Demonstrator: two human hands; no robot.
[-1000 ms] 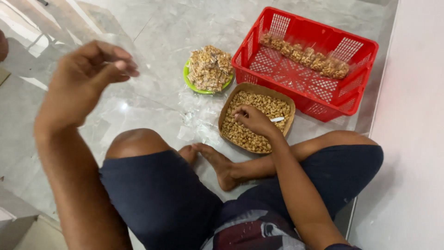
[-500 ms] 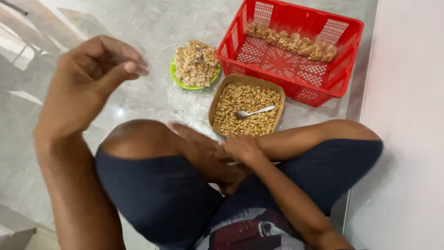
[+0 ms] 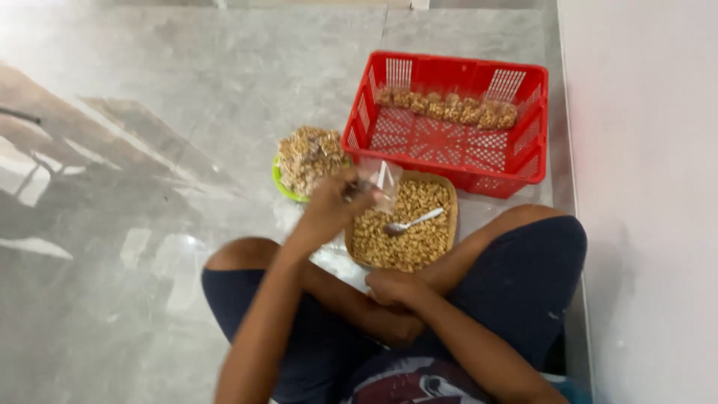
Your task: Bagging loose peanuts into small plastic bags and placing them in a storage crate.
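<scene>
Fingers of the left hand (image 3: 329, 213) pinch a clear bag (image 3: 380, 182) above the snack tray (image 3: 451, 217).

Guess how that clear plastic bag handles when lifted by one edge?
The clear bag, pinched in the left hand over the nut tray, looks empty: probably very light and floppy. Its glossy film may be slippery and likely sags shut.

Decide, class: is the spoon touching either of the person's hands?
Apart. The head view shows the spoon lying alone on the nuts in the tray; the left hand holds a clear bag, the right hand rests nearer the body.
</scene>
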